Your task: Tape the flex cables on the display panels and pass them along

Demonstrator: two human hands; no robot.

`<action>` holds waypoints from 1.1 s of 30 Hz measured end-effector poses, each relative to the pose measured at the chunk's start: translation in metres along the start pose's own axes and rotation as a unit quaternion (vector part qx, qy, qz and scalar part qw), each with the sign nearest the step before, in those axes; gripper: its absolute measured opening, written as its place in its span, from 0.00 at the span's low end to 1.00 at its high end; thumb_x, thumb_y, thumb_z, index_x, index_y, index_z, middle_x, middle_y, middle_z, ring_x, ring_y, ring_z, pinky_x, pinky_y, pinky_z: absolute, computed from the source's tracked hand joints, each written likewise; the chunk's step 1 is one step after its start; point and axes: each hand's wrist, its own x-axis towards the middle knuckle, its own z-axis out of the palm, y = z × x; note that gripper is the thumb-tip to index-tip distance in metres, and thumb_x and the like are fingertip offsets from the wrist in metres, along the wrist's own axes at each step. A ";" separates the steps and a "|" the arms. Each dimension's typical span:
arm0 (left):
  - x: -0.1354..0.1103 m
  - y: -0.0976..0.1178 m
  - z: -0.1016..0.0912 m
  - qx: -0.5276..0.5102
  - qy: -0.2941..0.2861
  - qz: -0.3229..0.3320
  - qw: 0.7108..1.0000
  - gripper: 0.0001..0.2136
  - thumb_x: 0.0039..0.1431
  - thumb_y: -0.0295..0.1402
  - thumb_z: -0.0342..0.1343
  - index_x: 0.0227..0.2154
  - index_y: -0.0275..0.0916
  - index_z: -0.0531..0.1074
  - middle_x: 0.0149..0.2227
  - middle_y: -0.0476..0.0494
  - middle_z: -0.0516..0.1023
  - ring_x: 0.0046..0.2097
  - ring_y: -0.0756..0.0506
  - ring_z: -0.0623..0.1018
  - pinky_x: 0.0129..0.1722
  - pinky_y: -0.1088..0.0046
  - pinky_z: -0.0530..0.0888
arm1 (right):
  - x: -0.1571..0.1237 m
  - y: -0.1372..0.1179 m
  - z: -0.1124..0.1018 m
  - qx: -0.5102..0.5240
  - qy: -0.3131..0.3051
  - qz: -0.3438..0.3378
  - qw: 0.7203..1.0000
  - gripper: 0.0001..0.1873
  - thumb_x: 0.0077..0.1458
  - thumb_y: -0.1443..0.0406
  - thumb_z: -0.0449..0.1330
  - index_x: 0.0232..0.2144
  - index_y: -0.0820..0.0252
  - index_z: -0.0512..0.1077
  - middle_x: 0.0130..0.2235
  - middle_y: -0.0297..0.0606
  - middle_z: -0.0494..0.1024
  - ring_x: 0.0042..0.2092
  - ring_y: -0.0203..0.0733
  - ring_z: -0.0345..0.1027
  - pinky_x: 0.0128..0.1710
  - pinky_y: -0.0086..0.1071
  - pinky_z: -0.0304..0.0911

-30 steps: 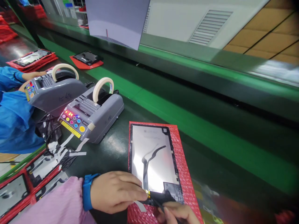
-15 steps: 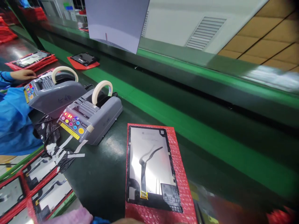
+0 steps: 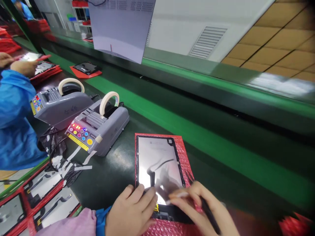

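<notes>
Both hands meet at the near end of the display panel [image 3: 157, 157] lying on red bubble wrap [image 3: 184, 154] on the bench [image 3: 110, 170], left hand [image 3: 131, 213] flat with fingers spread, right hand [image 3: 199, 209] pinching what seems a pale strip [image 3: 178, 195].

Tape dispenser [image 3: 100, 131] blocks the left; bare belt [image 3: 221, 154] lies open rightward.

A screen panel [image 3: 157, 157] lies flat, back up, on a red bubble sheet [image 3: 183, 154]. Its back is silvery and mirror-like inside a black frame. A dark ribbon cable [image 3: 154, 168] curves across it, and a small yellow tab [image 3: 156, 207] sits at its near end. A thin black stick [image 3: 209, 214] slants beside the near right corner, gripped by the right hand [image 3: 204, 209].
</notes>
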 end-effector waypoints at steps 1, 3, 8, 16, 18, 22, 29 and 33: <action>-0.001 0.000 0.001 0.001 -0.005 -0.009 1.000 0.21 0.68 0.48 0.55 0.56 0.42 0.73 0.60 0.44 0.74 0.53 0.40 0.72 0.48 0.62 0.66 | 0.014 -0.002 0.005 -0.008 -0.038 -0.001 0.999 0.24 0.55 0.53 0.67 0.22 0.52 0.56 0.26 0.35 0.80 0.33 0.47 0.79 0.33 0.34 0.73; -0.002 0.000 0.004 -0.002 -0.009 -0.023 1.000 0.21 0.66 0.49 0.56 0.56 0.45 0.72 0.62 0.43 0.72 0.53 0.38 0.73 0.48 0.61 0.65 | 0.037 -0.005 0.015 -0.016 -0.090 0.005 0.996 0.25 0.55 0.49 0.65 0.23 0.51 0.54 0.27 0.35 0.82 0.32 0.45 0.79 0.32 0.34 0.72; -0.002 0.000 0.007 -0.012 0.008 -0.022 1.000 0.23 0.67 0.50 0.54 0.56 0.40 0.71 0.60 0.44 0.75 0.52 0.39 0.73 0.48 0.62 0.65 | 0.067 -0.004 0.033 -0.023 -0.136 0.024 0.990 0.27 0.52 0.46 0.65 0.24 0.50 0.53 0.29 0.37 0.82 0.35 0.48 0.80 0.35 0.37 0.70; 0.005 -0.005 0.010 0.001 0.051 0.002 0.999 0.21 0.72 0.46 0.48 0.52 0.34 0.76 0.55 0.43 0.79 0.53 0.42 0.74 0.51 0.65 0.67 | 0.086 0.003 0.039 -0.109 -0.146 0.020 0.983 0.24 0.53 0.54 0.66 0.25 0.50 0.52 0.27 0.31 0.80 0.31 0.45 0.77 0.33 0.34 0.65; 0.007 -0.009 0.009 -0.005 0.043 0.016 0.999 0.21 0.72 0.45 0.48 0.52 0.33 0.75 0.55 0.43 0.80 0.55 0.42 0.73 0.55 0.65 0.66 | 0.086 0.003 0.039 -0.120 -0.148 0.013 0.982 0.24 0.54 0.55 0.65 0.24 0.50 0.52 0.26 0.31 0.80 0.31 0.44 0.76 0.32 0.34 0.64; 0.011 -0.019 0.006 -0.046 0.045 0.036 0.997 0.18 0.72 0.43 0.49 0.49 0.34 0.76 0.54 0.45 0.80 0.59 0.41 0.72 0.65 0.62 0.58 | 0.085 0.003 0.040 -0.125 -0.152 0.028 0.980 0.22 0.54 0.57 0.63 0.24 0.50 0.51 0.28 0.32 0.82 0.33 0.46 0.77 0.34 0.35 0.63; 0.011 -0.027 0.004 -0.147 0.020 0.038 0.988 0.16 0.73 0.38 0.47 0.51 0.33 0.74 0.54 0.43 0.80 0.61 0.42 0.72 0.69 0.65 0.57 | 0.097 0.007 0.053 -0.164 -0.019 0.048 0.985 0.25 0.42 0.55 0.70 0.27 0.50 0.55 0.27 0.26 0.76 0.25 0.41 0.67 0.30 0.34 0.61; 0.006 -0.034 0.007 -0.203 -0.014 0.048 0.978 0.19 0.71 0.39 0.49 0.55 0.30 0.71 0.56 0.37 0.78 0.63 0.39 0.71 0.68 0.62 0.60 | 0.110 -0.002 0.055 -0.182 0.096 0.054 0.977 0.21 0.49 0.52 0.64 0.32 0.49 0.55 0.30 0.28 0.72 0.27 0.42 0.68 0.32 0.36 0.63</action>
